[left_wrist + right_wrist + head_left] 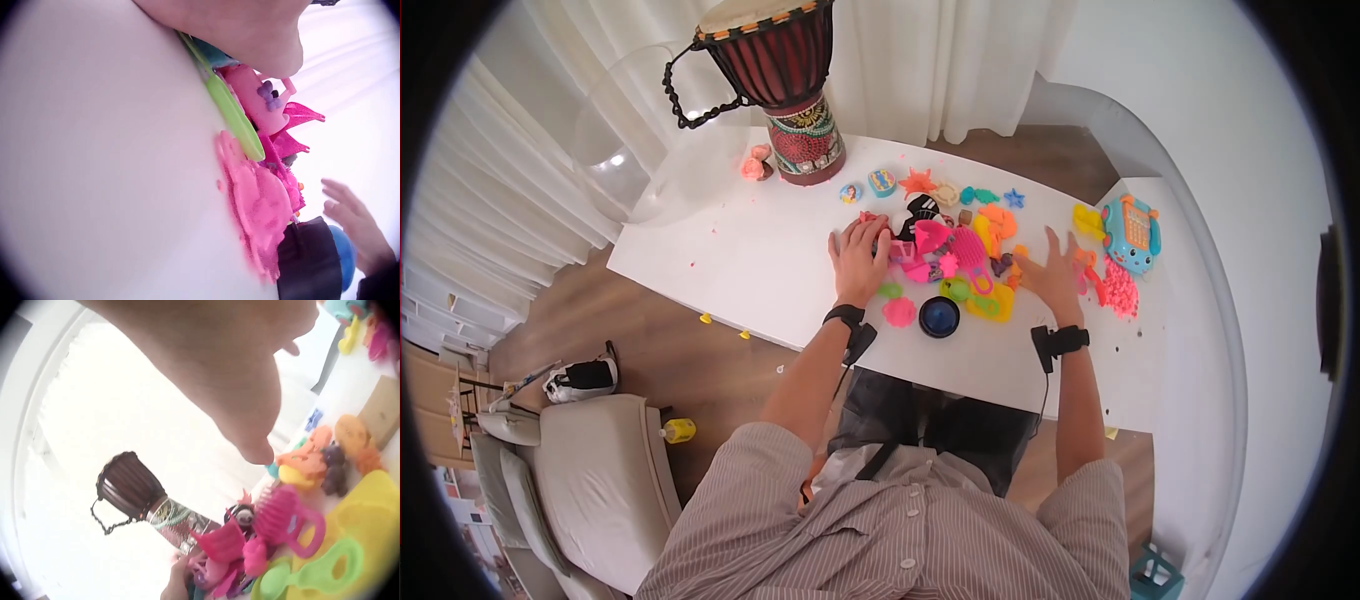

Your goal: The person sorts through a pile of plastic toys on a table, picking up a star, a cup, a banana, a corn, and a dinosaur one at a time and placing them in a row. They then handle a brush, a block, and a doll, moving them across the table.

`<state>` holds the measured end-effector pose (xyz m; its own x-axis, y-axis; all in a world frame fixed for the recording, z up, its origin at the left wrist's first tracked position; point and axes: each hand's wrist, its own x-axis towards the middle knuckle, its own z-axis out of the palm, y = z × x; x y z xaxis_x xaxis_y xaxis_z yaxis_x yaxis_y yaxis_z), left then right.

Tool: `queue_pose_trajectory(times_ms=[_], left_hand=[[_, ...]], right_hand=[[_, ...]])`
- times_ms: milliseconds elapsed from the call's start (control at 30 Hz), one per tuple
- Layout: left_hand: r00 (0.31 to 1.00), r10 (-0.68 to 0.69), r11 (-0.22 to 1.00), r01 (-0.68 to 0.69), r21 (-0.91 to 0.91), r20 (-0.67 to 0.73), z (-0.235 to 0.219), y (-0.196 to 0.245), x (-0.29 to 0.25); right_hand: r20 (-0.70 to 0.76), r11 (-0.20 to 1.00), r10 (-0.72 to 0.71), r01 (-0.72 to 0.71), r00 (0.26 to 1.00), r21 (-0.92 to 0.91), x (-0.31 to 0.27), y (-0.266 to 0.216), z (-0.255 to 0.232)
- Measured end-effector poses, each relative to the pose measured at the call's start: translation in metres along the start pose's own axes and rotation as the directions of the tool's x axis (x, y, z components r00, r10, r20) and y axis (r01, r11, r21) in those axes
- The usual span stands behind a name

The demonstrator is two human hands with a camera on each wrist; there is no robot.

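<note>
My left hand (860, 262) lies at the left edge of a pile of toys, fingers extended over it; what is under the fingertips is hidden. Beside it are a pink bag-like toy (253, 100), a green piece (234, 115) and a flattened pink lump (259, 203). My right hand (1052, 282) hovers at the pile's right side, thumb and fingers spread, holding nothing visible. Near it are orange pieces (306, 459), a dark purple figure (334, 472) and a yellow sheet-like piece (375, 515). A pink comb (290, 519) and a green spoon-like toy (328, 569) lie between the hands.
A tall drum (805, 130) stands at the table's back left, by pink flowers (756, 163). A toy phone (1131, 234) and pink beads (1120, 287) are at the right. A round dark-blue container (939, 317) stands near the front edge. A curved transparent panel borders the right side.
</note>
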<state>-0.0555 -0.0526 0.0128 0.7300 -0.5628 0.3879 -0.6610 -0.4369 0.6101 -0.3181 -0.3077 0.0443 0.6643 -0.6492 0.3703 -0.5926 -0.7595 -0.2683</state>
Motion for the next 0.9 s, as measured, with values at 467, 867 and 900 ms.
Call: queue_pose_trajectory(times_ms=[467,867,900], left_hand=[[1.0,-0.018,0.994,0.017,-0.112,-0.005,-0.01,0.009,0.0],[0.999,-0.014,0.994,0.01,-0.106,-0.043,-0.009,0.008,0.0],[0.999,-0.013,0.994,0.009,-0.105,-0.044,-0.009,0.008,0.0]], right_hand=[[0.07,0.988,0.152,-0.154,0.986,0.027,-0.027,-0.018,0.04],[-0.077,0.923,0.112,-0.075,0.991,0.378,-0.022,-0.039,0.033],[-0.078,0.922,0.112,-0.074,0.991,0.379,-0.02,-0.041,0.031]])
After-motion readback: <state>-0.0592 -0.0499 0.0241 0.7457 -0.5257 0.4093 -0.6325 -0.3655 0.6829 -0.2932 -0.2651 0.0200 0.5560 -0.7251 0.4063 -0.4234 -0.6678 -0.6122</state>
